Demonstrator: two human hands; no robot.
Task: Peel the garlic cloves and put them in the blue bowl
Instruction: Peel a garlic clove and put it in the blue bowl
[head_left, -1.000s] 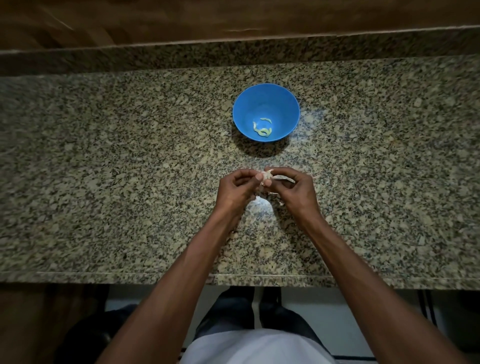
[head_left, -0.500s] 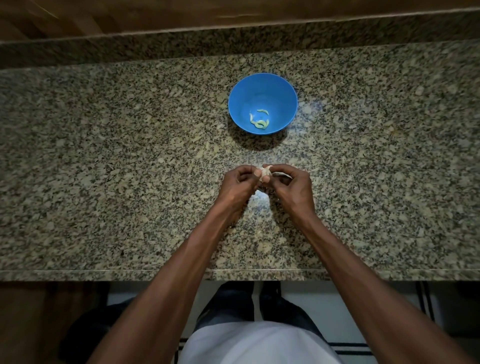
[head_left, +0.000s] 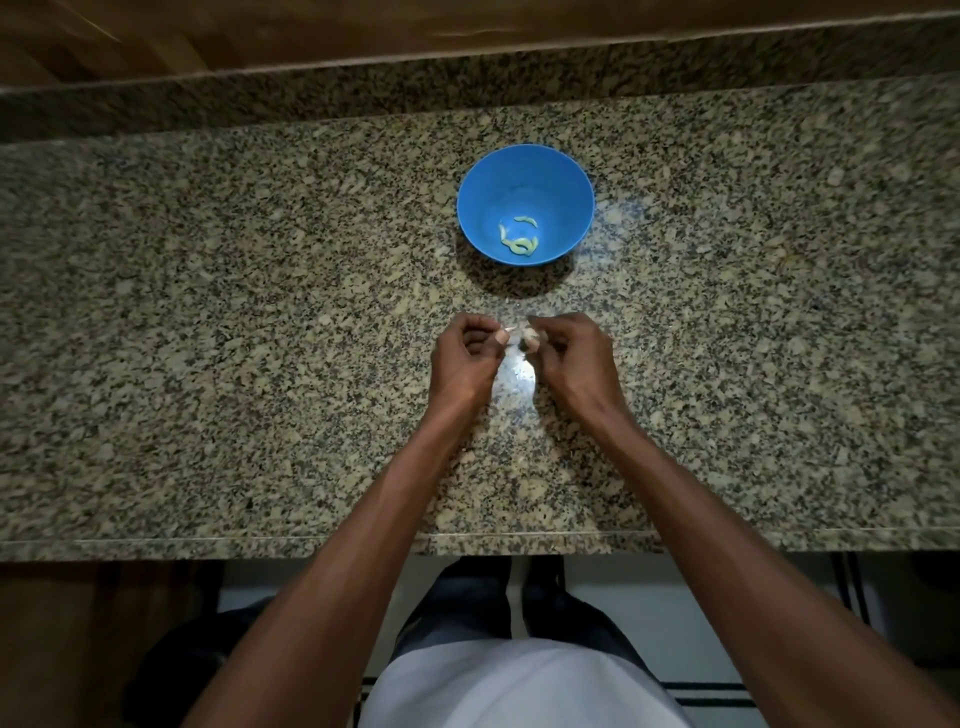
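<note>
Head view: garlic clove (head_left: 529, 336) pinched in right hand (head_left: 574, 364); left hand (head_left: 467, 358) pinches skin strip (head_left: 509, 329); blue bowl (head_left: 524, 179) beyond.

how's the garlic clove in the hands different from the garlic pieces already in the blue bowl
The garlic clove is pinched in the right hand above the counter, while the garlic pieces lie loose at the bottom of the blue bowl. The clove looks whitish, with a bit of skin pulled off toward the left hand; the pieces look pale yellow-green and bare. Both are small.
</note>
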